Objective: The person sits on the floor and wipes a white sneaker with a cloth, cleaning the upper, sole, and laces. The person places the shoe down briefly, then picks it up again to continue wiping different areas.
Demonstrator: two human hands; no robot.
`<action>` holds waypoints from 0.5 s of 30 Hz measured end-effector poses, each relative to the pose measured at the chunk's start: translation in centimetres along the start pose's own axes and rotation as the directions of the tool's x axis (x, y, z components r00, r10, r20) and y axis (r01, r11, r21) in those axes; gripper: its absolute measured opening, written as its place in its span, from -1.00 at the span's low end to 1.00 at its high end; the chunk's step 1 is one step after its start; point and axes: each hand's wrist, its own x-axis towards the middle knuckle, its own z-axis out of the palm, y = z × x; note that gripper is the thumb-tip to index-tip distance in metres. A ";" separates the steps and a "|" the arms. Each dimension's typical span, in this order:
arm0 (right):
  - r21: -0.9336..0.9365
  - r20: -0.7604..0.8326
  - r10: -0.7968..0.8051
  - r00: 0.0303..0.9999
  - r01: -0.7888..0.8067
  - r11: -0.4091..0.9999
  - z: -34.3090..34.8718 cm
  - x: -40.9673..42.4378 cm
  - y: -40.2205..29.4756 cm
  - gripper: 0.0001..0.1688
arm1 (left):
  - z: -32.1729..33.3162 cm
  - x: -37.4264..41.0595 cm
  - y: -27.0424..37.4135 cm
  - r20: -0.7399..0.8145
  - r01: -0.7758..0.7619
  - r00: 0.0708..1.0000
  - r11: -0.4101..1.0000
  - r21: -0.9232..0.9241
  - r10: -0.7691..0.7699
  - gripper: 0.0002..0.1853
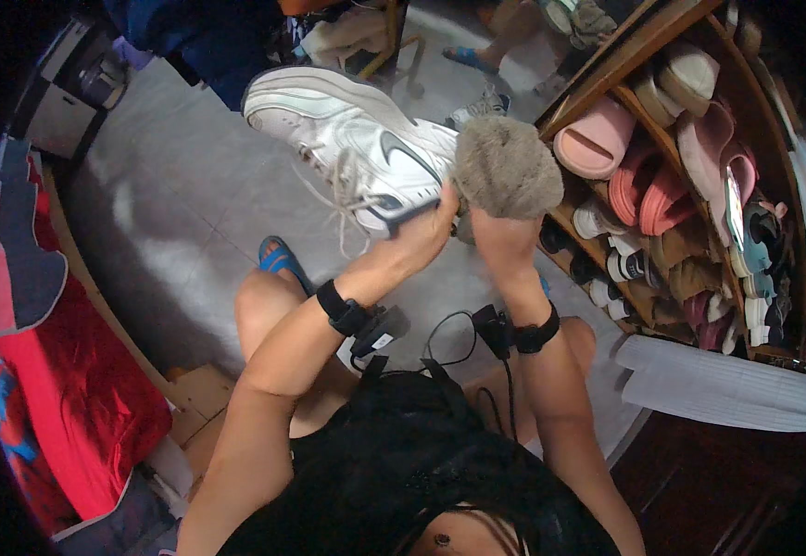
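A white Nike sneaker [368,149] with grey laces is held up in front of me, tilted on its side, with its toe to the upper left. My left hand [424,219] grips it by the heel end, and the laces dangle loose. A grey-brown plush mitt [511,167] covers the fingers of my right hand [507,240], beside the sneaker's heel and collar. Whether the mitt touches the shoe, I cannot tell. Beyond them, a second sneaker [479,110] rests on the grey floor.
To the right, a wooden shoe rack [625,59] holds pink slides [594,139] and several other shoes. White pleated fabric [722,382] lies below it. Red cloth [83,417] hangs at left. At the top, a leg in a blue slipper [472,58] may be a reflection.
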 end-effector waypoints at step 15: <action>0.472 0.095 0.315 0.944 -0.321 0.821 0.4 1.7 0.4 -0.48 | 2.0 0.8 -4.2 -0.070 -0.224 0.965 0.930 0.291 0.254 -0.67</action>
